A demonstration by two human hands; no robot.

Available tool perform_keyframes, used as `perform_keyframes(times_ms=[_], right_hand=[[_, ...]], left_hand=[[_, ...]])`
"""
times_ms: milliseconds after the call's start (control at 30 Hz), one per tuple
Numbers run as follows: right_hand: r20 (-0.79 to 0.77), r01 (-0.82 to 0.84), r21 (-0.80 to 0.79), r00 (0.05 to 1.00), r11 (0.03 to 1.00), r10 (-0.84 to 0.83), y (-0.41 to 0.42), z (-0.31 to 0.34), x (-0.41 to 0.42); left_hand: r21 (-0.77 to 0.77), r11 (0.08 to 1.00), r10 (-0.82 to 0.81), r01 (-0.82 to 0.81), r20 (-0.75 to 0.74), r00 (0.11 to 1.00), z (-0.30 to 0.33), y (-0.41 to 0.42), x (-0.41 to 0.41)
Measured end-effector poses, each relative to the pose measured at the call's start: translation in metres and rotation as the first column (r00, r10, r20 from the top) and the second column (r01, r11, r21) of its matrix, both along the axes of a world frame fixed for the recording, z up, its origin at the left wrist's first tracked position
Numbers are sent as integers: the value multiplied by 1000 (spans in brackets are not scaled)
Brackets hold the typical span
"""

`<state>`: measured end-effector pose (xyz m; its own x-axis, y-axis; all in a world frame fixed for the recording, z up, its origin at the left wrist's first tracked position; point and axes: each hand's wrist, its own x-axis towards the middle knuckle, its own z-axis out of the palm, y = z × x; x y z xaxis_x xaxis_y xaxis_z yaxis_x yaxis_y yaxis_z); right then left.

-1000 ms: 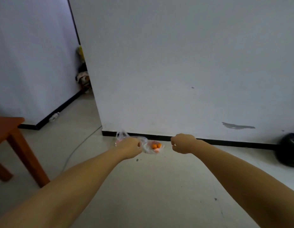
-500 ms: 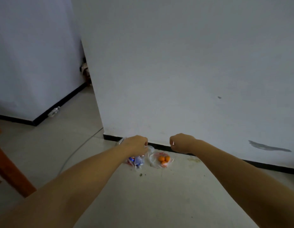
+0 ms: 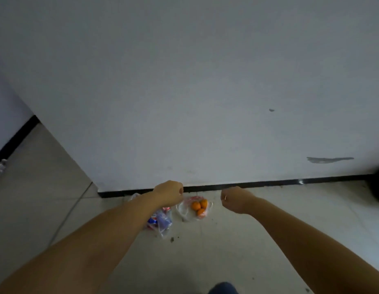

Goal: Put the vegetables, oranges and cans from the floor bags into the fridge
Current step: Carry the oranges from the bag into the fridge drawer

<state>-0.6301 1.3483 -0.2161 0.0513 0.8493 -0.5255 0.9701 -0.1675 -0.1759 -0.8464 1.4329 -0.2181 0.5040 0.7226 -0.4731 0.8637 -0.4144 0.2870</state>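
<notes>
- Grey wall [image 3: 205, 81] with a black skirting [image 3: 269, 184] fills my view; pale tiled floor [image 3: 226, 240] runs below it.
- Both arms reach out: my left hand [image 3: 170, 193] and right hand [image 3: 234, 199] hover fisted above the bags, holding nothing, as far as I can tell.
- Clear bag of cans [image 3: 161, 219] sits just beside the bag of oranges [image 3: 198, 206], both near the skirting.
- I judge thin plastic may tear or spill oranges if grabbed carelessly.
- A cable [image 3: 74, 209] trails left, a possible snag.
</notes>
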Motion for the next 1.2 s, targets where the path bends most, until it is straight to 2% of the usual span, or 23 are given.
perform_keyframes(times_ms=[133,333,400,567,667,767,833,900,967,1000,1100,1200], right_hand=[[-45,62,-85,997,994,-66,35,-42,30],[-158,156,-202,969,967,-190,103,-144,64],[-215,214,-238,940,947,-266,121,-204,66],[-314,383,-266,833,884,-456,162,-386,58],[-344,403,-190,827,895,-446,188,-493,56],[-386,476,-150,779,867,-494,221,-587,56],[-318,486,-112,809,867,-495,237,-640,55],[-240,516,-122,814,848,-529,246,-701,52],[-176,493,-139,841,859,-511,246,-740,45],[-77,452,-102,884,886,-460,243,-756,42],[12,449,-136,892,883,-452,228,-772,34],[54,419,-169,908,892,-416,216,-772,29]], left_hand=[[-80,997,6,-5,19,1000,-36,33,28],[-249,965,88,-84,4,996,-156,79,59],[-272,954,127,-122,-2,992,-217,95,68],[-311,945,87,-100,-56,995,-397,130,95],[-284,950,130,-127,-8,991,-501,160,112],[-242,953,199,-182,48,979,-600,188,134],[-162,960,240,-230,48,969,-661,202,148],[-71,991,118,-114,51,992,-713,214,160],[-116,993,28,-17,91,995,-755,221,165],[-141,989,-31,43,86,996,-771,223,164],[-83,987,-142,141,-3,990,-786,220,167],[-39,995,-90,87,-67,994,-771,210,175]])
